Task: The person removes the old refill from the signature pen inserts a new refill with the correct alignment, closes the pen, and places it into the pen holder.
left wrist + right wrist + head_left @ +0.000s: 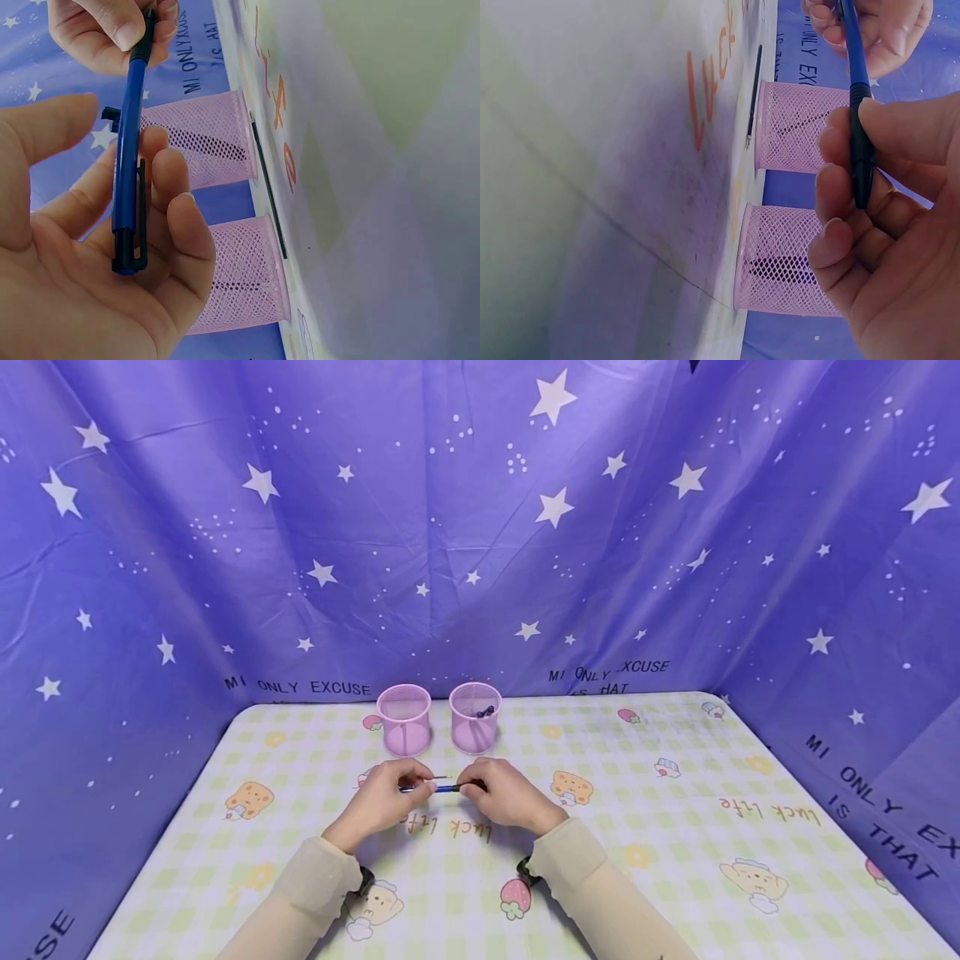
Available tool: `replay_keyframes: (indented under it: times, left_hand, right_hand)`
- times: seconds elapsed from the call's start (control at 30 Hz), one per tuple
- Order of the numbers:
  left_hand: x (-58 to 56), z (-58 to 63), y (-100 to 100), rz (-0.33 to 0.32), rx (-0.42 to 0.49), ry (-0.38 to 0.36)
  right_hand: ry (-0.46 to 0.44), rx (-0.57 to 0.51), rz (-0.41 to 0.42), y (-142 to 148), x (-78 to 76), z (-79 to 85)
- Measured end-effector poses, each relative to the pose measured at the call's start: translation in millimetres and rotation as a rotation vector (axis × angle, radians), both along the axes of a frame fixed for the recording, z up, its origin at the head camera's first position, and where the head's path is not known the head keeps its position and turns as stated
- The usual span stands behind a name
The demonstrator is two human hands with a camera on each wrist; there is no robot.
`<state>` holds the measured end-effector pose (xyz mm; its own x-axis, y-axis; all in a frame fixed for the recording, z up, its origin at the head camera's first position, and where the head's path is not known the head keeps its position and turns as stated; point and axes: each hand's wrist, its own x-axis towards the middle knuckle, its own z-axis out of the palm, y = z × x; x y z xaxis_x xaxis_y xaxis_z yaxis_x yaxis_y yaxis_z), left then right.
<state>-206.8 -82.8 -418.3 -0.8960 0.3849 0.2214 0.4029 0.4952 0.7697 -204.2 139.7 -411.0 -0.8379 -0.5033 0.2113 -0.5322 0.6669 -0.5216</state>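
Both hands hold a blue ballpoint pen [447,789] crosswise above the table. My left hand [392,793] holds its clip end; in the left wrist view the fingers curl behind the blue barrel [129,150] and the black clip shows. My right hand [504,789] pinches the black grip end [861,142] between thumb and fingers, its tip pointing out past them. A small black piece [110,115] sticks out beside the barrel near the left thumb. Beyond the hands, a thin dark pen refill [754,97] lies on the tablecloth.
Two pink mesh cups stand at the back of the table. The right cup [474,739] contains dark pens; a thin dark line shows through the mesh of the left cup [405,741]. A checked tablecloth [660,893] covers the table, with a purple star-print curtain [480,527] behind it.
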Motion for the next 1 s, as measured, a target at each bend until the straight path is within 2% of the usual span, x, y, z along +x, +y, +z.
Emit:
replay_keyframes:
  times: [0.47,0.7,1.0]
  left_hand:
    - [-0.8,-0.9,-2.5,-0.057,-0.022,-0.004]
    - [1.8,0.6,-0.2,-0.02,-0.002,-0.028]
    - [2.1,1.7,0.8,0.023,0.03,-0.066]
  right_hand:
    - [0.005,0.001,-0.001,-0.9,0.9,0.3]
    - [-0.015,0.002,0.001,0.0,1.4,-1.6]
    - [0.011,0.009,0.008,-0.6,0.5,-0.9]
